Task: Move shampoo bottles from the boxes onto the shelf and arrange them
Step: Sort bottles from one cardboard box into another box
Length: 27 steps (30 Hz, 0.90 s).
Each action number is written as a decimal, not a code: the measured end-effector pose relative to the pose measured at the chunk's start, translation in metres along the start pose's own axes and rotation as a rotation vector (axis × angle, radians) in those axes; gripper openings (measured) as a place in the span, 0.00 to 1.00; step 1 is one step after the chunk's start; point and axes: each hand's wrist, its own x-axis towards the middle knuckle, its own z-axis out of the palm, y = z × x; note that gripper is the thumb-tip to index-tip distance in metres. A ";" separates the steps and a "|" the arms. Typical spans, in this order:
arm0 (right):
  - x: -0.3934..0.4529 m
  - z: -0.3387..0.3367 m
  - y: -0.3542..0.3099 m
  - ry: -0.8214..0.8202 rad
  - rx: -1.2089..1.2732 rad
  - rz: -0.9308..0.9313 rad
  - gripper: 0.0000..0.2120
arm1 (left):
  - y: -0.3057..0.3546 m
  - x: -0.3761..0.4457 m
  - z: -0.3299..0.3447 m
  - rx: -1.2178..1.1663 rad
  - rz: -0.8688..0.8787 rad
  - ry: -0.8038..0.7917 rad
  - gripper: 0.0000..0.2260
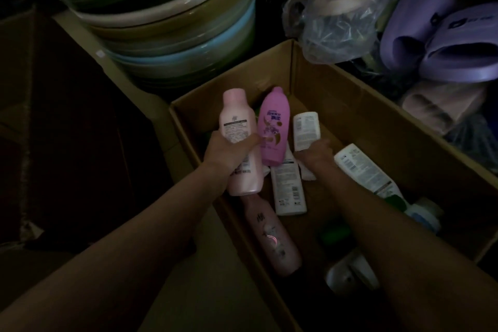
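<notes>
An open cardboard box (358, 105) holds several shampoo bottles lying loose. My left hand (226, 151) grips two bottles upright over the box: a pale pink bottle (237, 121) and a purple bottle (272, 127). My right hand (318, 152) reaches into the box and holds a white bottle (305, 129) by its lower end. Other bottles lie on the box floor: a pink one (272, 237), a white one (287, 188) and a white one with a green cap (363, 167). The scene is dim.
A stack of plastic basins (167, 21) stands behind the box at the upper left. Purple slippers (444, 43) and bagged slippers (336, 16) are piled at the upper right. A dark cardboard box (54, 116) sits on the left.
</notes>
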 end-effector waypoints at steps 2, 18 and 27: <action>-0.002 -0.012 -0.003 -0.123 0.240 0.055 0.37 | -0.001 0.002 0.000 -0.032 -0.014 0.004 0.25; -0.070 0.030 0.004 -0.271 0.266 0.038 0.43 | 0.009 -0.007 0.003 -0.060 0.076 -0.036 0.28; -0.087 0.007 0.018 -0.245 0.391 -0.026 0.47 | 0.019 -0.031 -0.022 0.019 0.196 -0.019 0.25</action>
